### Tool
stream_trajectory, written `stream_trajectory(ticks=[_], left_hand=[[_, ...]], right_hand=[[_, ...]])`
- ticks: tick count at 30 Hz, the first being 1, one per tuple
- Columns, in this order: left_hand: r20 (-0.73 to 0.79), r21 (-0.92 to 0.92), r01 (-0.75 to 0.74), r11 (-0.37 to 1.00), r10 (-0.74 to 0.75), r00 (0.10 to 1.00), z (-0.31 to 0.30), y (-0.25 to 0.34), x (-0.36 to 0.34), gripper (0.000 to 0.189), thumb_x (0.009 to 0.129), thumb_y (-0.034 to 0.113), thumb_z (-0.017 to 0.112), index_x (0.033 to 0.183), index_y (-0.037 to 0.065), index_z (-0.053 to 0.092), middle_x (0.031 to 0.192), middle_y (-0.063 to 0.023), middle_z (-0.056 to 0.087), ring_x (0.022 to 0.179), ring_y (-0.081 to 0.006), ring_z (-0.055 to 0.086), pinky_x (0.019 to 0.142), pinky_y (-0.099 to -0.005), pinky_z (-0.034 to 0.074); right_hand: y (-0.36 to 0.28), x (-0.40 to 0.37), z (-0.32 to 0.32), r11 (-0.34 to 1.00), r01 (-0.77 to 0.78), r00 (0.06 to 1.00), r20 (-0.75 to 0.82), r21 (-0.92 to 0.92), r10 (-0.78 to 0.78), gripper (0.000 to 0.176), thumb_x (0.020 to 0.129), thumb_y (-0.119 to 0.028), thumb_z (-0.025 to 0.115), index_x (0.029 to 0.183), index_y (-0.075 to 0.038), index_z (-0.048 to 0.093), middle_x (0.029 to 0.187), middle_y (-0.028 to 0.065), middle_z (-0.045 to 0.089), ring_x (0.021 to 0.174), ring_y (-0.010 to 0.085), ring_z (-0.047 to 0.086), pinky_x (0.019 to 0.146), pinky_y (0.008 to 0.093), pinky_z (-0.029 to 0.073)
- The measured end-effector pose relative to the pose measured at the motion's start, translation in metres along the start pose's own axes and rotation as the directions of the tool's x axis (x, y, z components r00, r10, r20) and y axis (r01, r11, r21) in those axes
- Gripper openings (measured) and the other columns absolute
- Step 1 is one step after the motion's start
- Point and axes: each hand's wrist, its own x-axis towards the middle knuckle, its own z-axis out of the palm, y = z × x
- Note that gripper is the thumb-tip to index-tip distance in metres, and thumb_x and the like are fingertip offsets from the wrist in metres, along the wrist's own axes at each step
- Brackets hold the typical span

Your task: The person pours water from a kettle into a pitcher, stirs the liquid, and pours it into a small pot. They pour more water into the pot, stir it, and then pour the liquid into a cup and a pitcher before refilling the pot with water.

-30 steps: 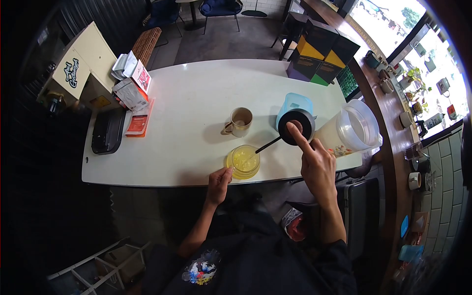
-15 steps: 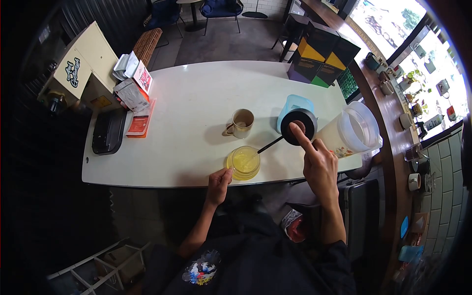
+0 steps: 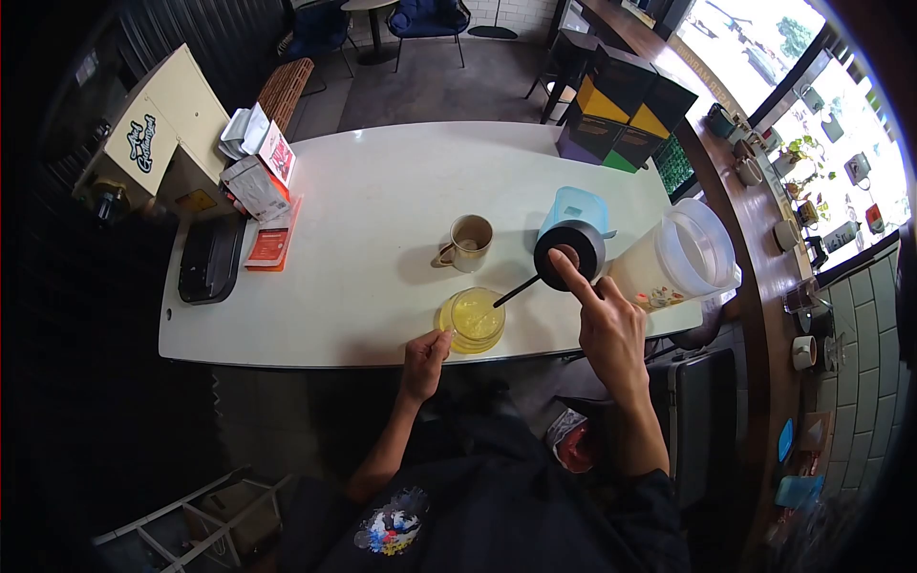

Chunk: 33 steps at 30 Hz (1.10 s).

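Observation:
A clear glass mug [image 3: 492,329] of pale yellow liquid stands near the table's front edge. My left hand [image 3: 426,363] pinches its handle at the left side. In my right hand [image 3: 613,334] is a black gooseneck kettle [image 3: 585,236], its handle hidden under my fingers. The index finger lies across the brown centre of the kettle's round lid. Its long thin spout slants down to the left, the tip overlapping the glass mug's rim. Just behind stands a beige-brown mug [image 3: 471,243], its handle turned left.
Right of the kettle leans a large translucent pitcher [image 3: 669,256]; a light-blue plastic container [image 3: 575,206] sits behind. Dark boxes [image 3: 626,110] occupy the white table's [image 3: 373,181] back right corner. Packets [image 3: 260,181] and a cream-coloured machine [image 3: 167,124] stand left. A wooden counter with cups [image 3: 750,172] runs along the right.
My right hand and the kettle have shifted slightly left, bringing the spout tip a little further left over the glass mug. My left hand keeps its grip on the handle.

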Motion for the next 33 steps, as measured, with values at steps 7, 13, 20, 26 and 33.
stream_trajectory(ticks=[7,13,20,26,33], left_hand=[[-0.009,0.011,-0.005,1.0,0.005,1.0,-0.002,-0.003,-0.001,0.043,0.098,0.023,0.049,0.061,0.005,0.036,0.055,0.0051,0.032,0.054,-0.0042,0.028,0.048,-0.0272,0.023],[-0.009,0.02,-0.01,1.0,0.01,1.0,-0.001,0.001,-0.001,0.043,0.098,0.023,0.05,0.061,0.005,0.035,0.055,0.0056,0.032,0.054,-0.0039,0.027,0.048,-0.0272,0.023],[0.048,0.013,0.057,0.998,-0.058,0.997,-0.009,0.0,-0.003,0.038,0.098,0.02,0.046,0.064,0.005,0.04,0.061,0.0039,0.034,0.058,-0.006,0.031,0.054,-0.0257,0.029],[0.038,0.076,0.036,0.996,-0.039,0.999,-0.01,-0.005,-0.003,0.038,0.099,0.021,0.046,0.064,0.005,0.04,0.061,0.0042,0.034,0.058,-0.0061,0.031,0.054,-0.026,0.029],[-0.003,0.013,0.016,1.0,-0.016,1.0,-0.005,0.005,-0.001,0.043,0.097,0.021,0.051,0.061,0.006,0.035,0.055,0.0057,0.03,0.054,-0.0036,0.027,0.048,-0.0271,0.023]], right_hand=[[0.003,0.005,-0.012,0.999,-0.024,0.999,-0.044,-0.049,0.022,0.081,0.073,0.011,0.053,0.138,-0.037,0.047,0.074,0.0091,0.053,0.056,0.0256,0.058,0.051,0.0381,0.049],[-0.003,-0.003,0.006,0.999,0.035,0.999,0.013,-0.01,-0.035,0.081,0.073,0.01,0.053,0.138,-0.037,0.047,0.074,0.0086,0.053,0.057,0.0247,0.057,0.053,0.0381,0.049],[-0.006,0.005,-0.007,1.0,0.018,1.0,-0.025,-0.003,-0.018,0.082,0.072,0.011,0.053,0.138,-0.037,0.047,0.073,0.0091,0.052,0.055,0.026,0.056,0.053,0.039,0.049],[-0.001,0.009,-0.011,0.999,-0.016,0.997,-0.073,-0.034,0.013,0.081,0.072,0.011,0.053,0.137,-0.037,0.048,0.071,0.0082,0.05,0.053,0.0246,0.055,0.051,0.0386,0.048],[-0.007,0.001,0.007,1.0,0.009,0.997,0.079,-0.011,-0.008,0.082,0.072,0.011,0.053,0.139,-0.037,0.046,0.071,0.0089,0.052,0.056,0.0255,0.056,0.054,0.0379,0.048]])
